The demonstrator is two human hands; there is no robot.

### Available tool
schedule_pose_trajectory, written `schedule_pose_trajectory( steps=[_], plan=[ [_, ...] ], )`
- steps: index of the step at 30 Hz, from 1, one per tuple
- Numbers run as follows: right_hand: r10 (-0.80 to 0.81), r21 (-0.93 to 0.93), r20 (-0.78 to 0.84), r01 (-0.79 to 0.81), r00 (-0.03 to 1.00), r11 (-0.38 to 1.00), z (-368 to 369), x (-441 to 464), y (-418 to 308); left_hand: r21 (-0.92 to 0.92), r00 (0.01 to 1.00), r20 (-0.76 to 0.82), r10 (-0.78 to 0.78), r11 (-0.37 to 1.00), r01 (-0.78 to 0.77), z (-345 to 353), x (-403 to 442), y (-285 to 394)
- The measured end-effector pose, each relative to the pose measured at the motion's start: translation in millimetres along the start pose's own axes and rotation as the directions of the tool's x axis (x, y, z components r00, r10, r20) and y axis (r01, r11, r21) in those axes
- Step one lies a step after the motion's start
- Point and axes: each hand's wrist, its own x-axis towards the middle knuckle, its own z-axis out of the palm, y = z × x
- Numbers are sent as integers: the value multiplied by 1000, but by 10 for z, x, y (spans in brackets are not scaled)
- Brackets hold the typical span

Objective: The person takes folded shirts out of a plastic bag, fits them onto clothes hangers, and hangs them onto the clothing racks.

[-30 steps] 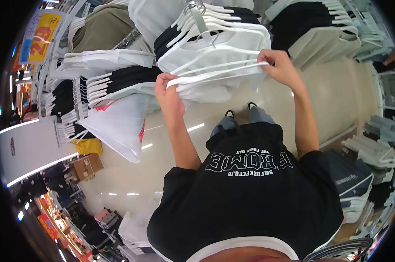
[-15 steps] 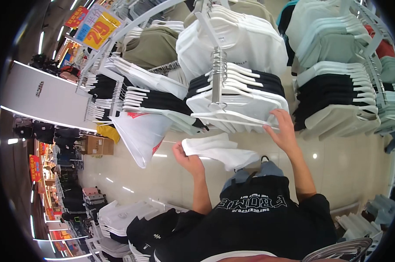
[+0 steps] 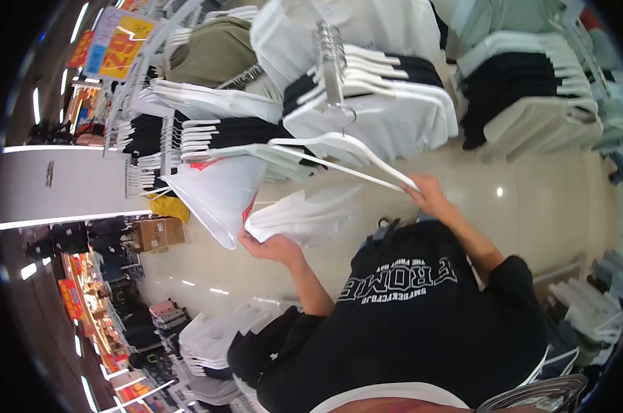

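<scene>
A bare white hanger (image 3: 346,148) hangs by its hook at the front end of the metal rack arm, swung toward me. My right hand (image 3: 430,197) is closed on the hanger's right end. Lower and to the left, my left hand (image 3: 273,249) grips a white garment (image 3: 291,217), which trails out to the right above the floor. Just behind the left hand hangs a white bag (image 3: 222,189) with red print. White shirts (image 3: 401,117) and black ones hang on the rack behind the bare hanger.
Racks of black and beige shirts (image 3: 539,124) stand at the right. At the left are more hung clothes, a yellow price sign (image 3: 123,49), a white panel (image 3: 84,184) and a cardboard box (image 3: 161,234). Folded-looking white shirts (image 3: 218,337) hang at the lower left.
The white garment has come off the hanger and moved down and left with my left hand. My right hand has closed on the hanger's end, which now tilts toward me.
</scene>
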Motion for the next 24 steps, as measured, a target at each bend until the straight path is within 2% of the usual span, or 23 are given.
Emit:
schedule_pose_trajectory(
  steps=[2,6,9,12,15,18,23,24],
  plan=[
    [-30,44,-11,31,999,999,20,-86,-68,137,999,35,36,990,-41,-83,57,-82],
    [-164,160,91,148,982,976,-24,-202,-247,195,994,94,-51,980,32,-186,275,-207],
    [-153,252,119,119,981,960,17,-298,-365,303,998,67,-23,953,2,-315,542,-303],
    [38,177,302,-95,953,980,-40,-386,-464,390,999,50,10,920,-29,-457,804,-353],
    [90,206,334,-166,938,964,-94,-434,-492,508,998,54,36,860,-58,-562,1012,-402],
    [45,250,317,-129,947,960,-134,-524,-437,574,997,67,46,815,-77,-596,1143,-409],
    [37,228,318,-115,947,967,-161,-621,-470,571,952,276,135,773,-276,-594,1188,-590],
    [24,241,308,-103,951,965,-148,-625,-485,603,951,298,89,754,-260,-552,1151,-548]
  ],
)
